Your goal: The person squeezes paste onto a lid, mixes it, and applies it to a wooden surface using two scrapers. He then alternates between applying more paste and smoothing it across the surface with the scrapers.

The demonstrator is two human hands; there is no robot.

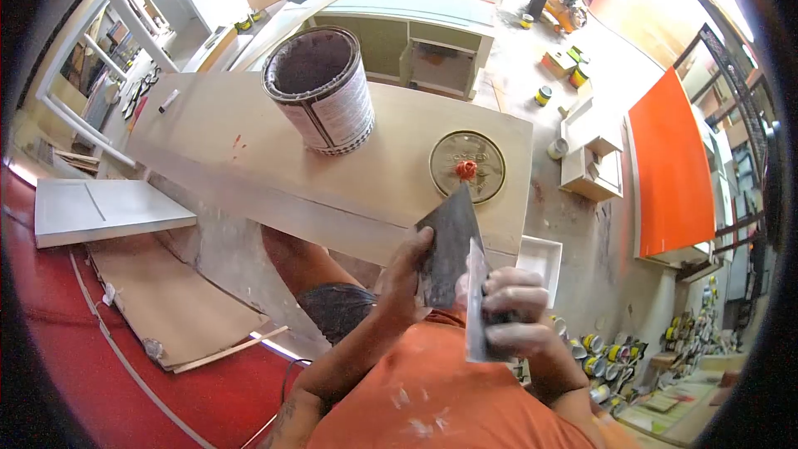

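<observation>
We angle both forearms (353,345) inward, our left hand (405,270) gripping, thumb (426,235) extended, near our right hand (517,309) with dust-whitened fingers (515,278) curled.

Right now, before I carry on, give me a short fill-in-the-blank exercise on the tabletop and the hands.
1. In this view, the open can stands to the ____ of the round lid.
2. The small blob sits on top of the ____.
3. Between them, the left hand and the right hand hold ____ flat tools.
4. The big panel at the right of the view is coloured ____.

Missing words: left; lid; two; orange.
</observation>
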